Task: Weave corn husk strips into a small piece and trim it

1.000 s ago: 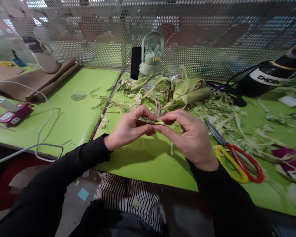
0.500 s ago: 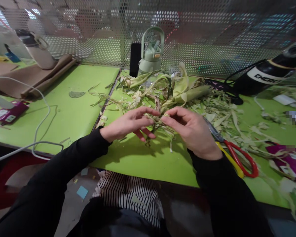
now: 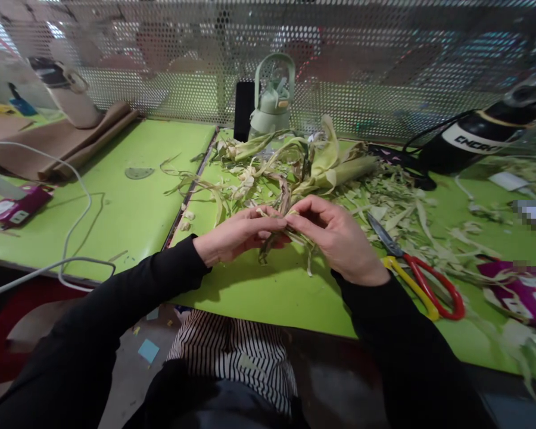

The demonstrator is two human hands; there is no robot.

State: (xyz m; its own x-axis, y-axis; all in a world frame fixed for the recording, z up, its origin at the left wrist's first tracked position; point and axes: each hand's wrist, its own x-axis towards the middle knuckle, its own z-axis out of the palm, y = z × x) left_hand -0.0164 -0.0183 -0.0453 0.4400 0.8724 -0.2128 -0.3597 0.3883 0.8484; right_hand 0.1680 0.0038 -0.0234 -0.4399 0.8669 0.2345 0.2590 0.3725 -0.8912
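Between my two hands is a small bundle of dried corn husk strips (image 3: 274,239), with loose ends hanging below the fingers. My left hand (image 3: 243,233) is closed around the bundle from the left. From the right, my right hand (image 3: 337,237) pinches the husk with thumb and forefinger, the fingertips meeting those of the left. Just behind lies a heap of corn husks (image 3: 326,164), pale green and curled, with a browned piece (image 3: 284,193) reaching toward my fingers. Scissors (image 3: 417,268) with one red and one yellow handle lie right of my right hand.
A green lidded bottle (image 3: 272,107) and a dark phone (image 3: 244,110) stand behind the husks. A black bottle (image 3: 477,134) leans at right, near a purple packet (image 3: 520,286). At left are a white cable (image 3: 78,179), brown paper (image 3: 62,149) and a pale bottle (image 3: 74,98).
My left hand's spread fingers have closed onto the husk bundle and moved slightly right. My right hand keeps its pinch, shifted a little left.
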